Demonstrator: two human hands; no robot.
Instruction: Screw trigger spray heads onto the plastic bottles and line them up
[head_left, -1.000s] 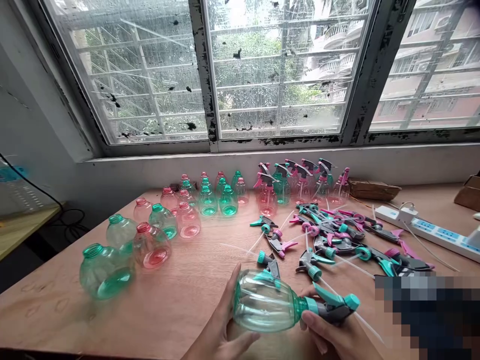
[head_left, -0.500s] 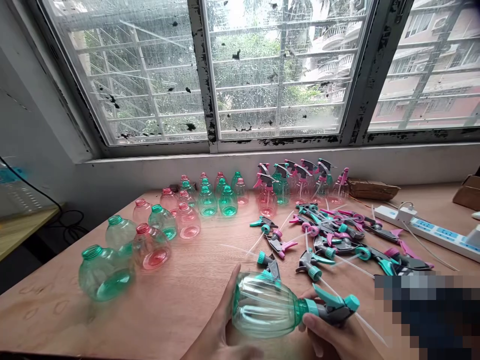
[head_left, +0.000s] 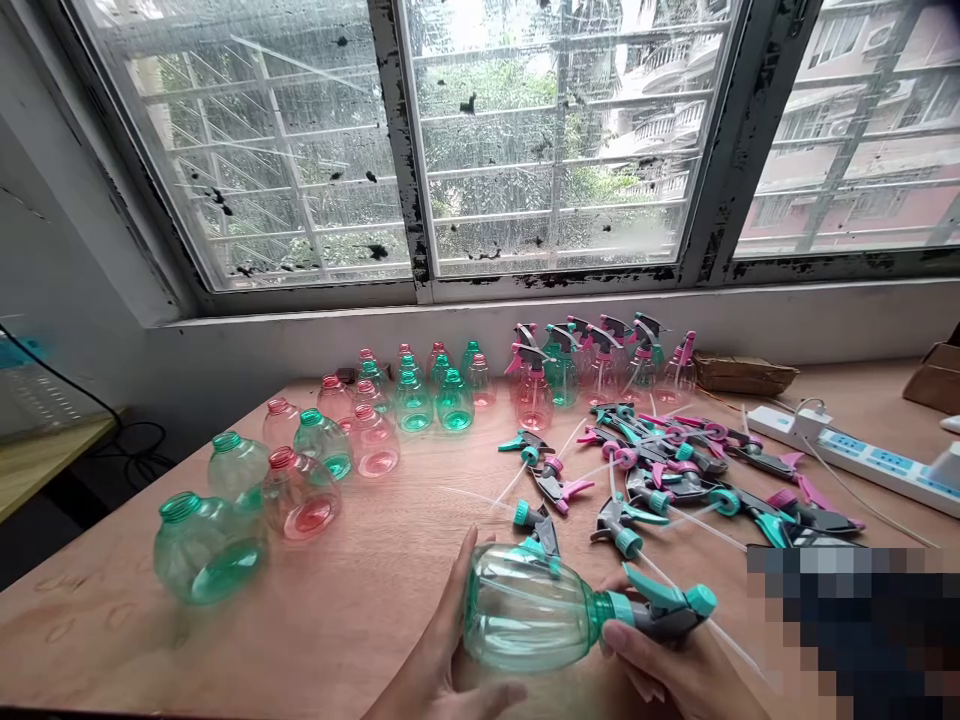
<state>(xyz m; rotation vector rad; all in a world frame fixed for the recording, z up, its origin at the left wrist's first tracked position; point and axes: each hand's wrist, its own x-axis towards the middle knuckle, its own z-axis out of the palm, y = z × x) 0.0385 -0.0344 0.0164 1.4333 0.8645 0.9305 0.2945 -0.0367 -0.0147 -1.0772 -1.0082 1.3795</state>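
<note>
A clear green spray bottle [head_left: 529, 610] lies on its side between my two hands above the table's near part, its base to the left. My left hand [head_left: 442, 655] cradles the base, fingers behind it and thumb in front and below. At the neck, my right hand [head_left: 667, 665] pinches the teal collar with thumb and fingers. The grey and teal trigger head [head_left: 667, 605] sits on the neck and points right; a pale tube shows inside the bottle. Just beyond lies a loose teal-and-grey trigger head [head_left: 538, 528], partly behind the bottle.
Open green and pink bottles [head_left: 304, 490] stand at left. Several bottles with trigger heads [head_left: 534, 390] stand by the wall. A pile of loose trigger heads [head_left: 675, 465] covers the right side, near a white power strip [head_left: 862, 455] and brown cardboard [head_left: 742, 373]. The lower right corner is pixelated.
The bottle stays in both hands with almost no shift. My left thumb has come into clearer view below the bottle, and the camera view has shifted slightly.
</note>
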